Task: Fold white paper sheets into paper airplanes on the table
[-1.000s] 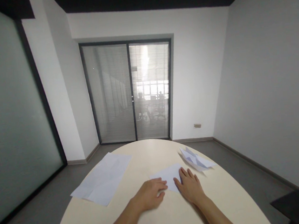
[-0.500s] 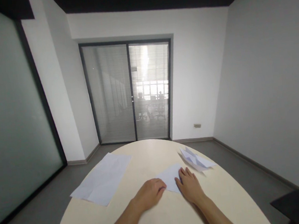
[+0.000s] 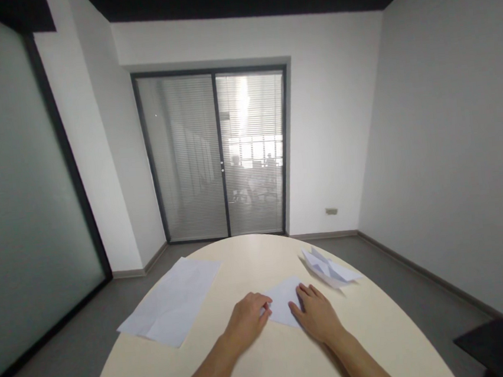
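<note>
A small folded sheet of white paper [image 3: 283, 304] lies on the round table between my two hands. My left hand [image 3: 248, 316] has its fingers curled together in a pinch at the paper's left corner. Lying on the paper's right side, my right hand [image 3: 317, 311] is palm down with thumb and fingers apart, covering that edge. Just beyond the right hand rests a folded white paper piece [image 3: 329, 269] with raised flaps. To the left is a larger creased white sheet [image 3: 173, 302], touched by neither hand.
The pale round table [image 3: 257, 250] curves away to its far edge. A dark flat object [image 3: 502, 342], perhaps a chair part, shows at the lower right. A glass door with blinds [image 3: 221, 156] stands in the far wall, and frosted glass [image 3: 20, 193] lines the left side.
My left hand has moved slightly up and left along the paper's left corner. The right hand has shifted a little left, its thumb still on the paper. Other papers lie unmoved.
</note>
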Demonstrator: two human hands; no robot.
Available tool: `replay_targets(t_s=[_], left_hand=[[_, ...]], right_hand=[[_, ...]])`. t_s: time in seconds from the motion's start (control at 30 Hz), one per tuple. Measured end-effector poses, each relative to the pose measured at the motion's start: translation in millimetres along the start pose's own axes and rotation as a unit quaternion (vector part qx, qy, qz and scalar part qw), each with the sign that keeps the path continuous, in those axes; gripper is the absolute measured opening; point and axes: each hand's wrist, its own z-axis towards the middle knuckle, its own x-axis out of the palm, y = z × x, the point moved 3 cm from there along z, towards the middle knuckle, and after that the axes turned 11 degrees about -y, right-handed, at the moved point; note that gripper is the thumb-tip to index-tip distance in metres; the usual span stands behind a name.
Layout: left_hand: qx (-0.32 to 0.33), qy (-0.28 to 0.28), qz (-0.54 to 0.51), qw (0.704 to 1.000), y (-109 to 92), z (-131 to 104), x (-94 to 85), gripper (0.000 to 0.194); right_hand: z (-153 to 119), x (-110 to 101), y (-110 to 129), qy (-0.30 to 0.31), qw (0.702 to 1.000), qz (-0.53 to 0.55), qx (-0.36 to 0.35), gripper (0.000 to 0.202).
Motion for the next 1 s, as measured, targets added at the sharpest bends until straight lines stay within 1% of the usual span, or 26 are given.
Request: replay_targets(t_s=[0.13,0.2,0.3,0.4,0.47,0.53,0.6,0.7,0.87,0.93,1.0], left_hand=[[-0.035,0.004,0.017,0.999,4.2,2.0,0.8,0.023],[-0.038,0.009,0.034,0.999,4.9,2.6,2.2,0.024],[-0.042,-0.003,0.074,0.996,4.9,3.3,2.5,0.026],[-0.072,-0.029,0.135,0.988,5.9,3.9,-0.3,0.022],[-0.097,-0.031,0.171,0.98,7.5,4.1,-2.0,0.017],[-0.109,-0.024,0.192,0.975,9.1,4.3,-2.3,0.014],[-0.109,-0.021,0.204,0.973,10.6,4.4,-1.7,0.014],[-0.108,-0.035,0.214,0.97,12.6,4.3,-0.9,0.017],[-0.11,-0.036,0.223,0.968,15.1,5.3,-1.6,0.022],[-0.119,-0.035,0.22,0.968,17.6,6.0,-2.6,0.023],[-0.139,-0.043,0.21,0.967,22.8,6.5,-3.3,0.021]], right_hand=[[-0.2,0.6,0.0,-0.004,1.0,0.008,-0.003,0.058],[-0.2,-0.1,0.3,-0.005,1.0,0.006,-0.004,0.058],[-0.6,-3.9,2.5,-0.004,1.0,0.001,-0.007,0.057],[-1.7,-9.7,6.3,-0.007,1.0,0.006,-0.008,0.054],[-2.3,-13.8,9.3,-0.01,1.0,0.014,-0.008,0.051],[-2.8,-17.3,12.1,-0.015,1.0,0.022,-0.011,0.048],[-2.9,-19.6,14.0,-0.017,0.999,0.025,-0.015,0.044],[-2.6,-20.6,14.7,-0.023,0.999,0.024,-0.016,0.038],[-0.3,-19.7,10.6,-0.039,0.998,0.04,-0.006,0.036],[0.9,-19.0,7.0,-0.04,0.998,0.051,-0.002,0.037],[2.1,-17.6,1.8,-0.038,0.997,0.066,0.008,0.033]])
